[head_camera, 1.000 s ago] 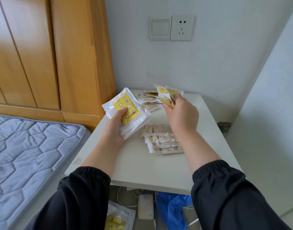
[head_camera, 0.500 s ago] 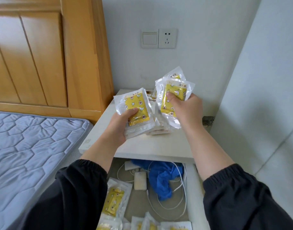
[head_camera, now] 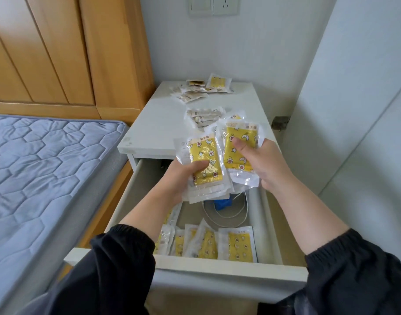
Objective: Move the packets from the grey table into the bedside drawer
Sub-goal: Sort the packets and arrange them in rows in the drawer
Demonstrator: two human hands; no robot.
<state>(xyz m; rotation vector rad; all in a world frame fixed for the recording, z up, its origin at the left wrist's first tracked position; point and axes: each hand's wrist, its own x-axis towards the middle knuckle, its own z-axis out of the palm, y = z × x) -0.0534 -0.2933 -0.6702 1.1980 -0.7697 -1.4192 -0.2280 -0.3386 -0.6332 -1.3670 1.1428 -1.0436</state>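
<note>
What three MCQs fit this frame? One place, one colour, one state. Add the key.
1. Where are the held packets?
A) on a chair
B) above the drawer
C) on a shelf

2. What colour is the held packets' print?
A) green
B) red
C) yellow

3. What state is the drawer in?
A) open, packets inside
B) shut
C) open, nothing inside

Key:
1 B: the left hand and right hand each grip a stack over the open drawer.
2 C: yellow panels show through the clear wrap.
3 A: it is pulled out, and stored packets line its front.
</note>
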